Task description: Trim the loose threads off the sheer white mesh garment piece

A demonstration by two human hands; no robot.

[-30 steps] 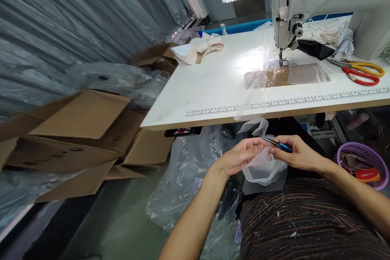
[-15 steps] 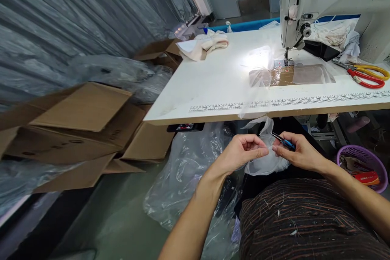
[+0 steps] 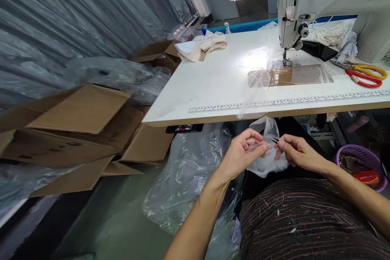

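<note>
Below the table's front edge, my left hand pinches a piece of sheer white fabric between thumb and fingers. My right hand is closed around small thread snips; their dark tip points left at the fabric, and the handle is hidden in my fingers. The two hands are close together but apart. The gauzy cloth gathers over my lap, and a thin strip of it runs up over the table edge toward the presser foot of the sewing machine.
The white table carries a printed ruler, red and yellow-handled scissors and folded cream cloth. At left are open cardboard boxes. Clear plastic hangs below the table; a purple basket stands right.
The snips have turned inside my right hand, so their blue handle no longer shows. My left fingers have lifted slightly and spread over the fabric, which has shifted a little.
</note>
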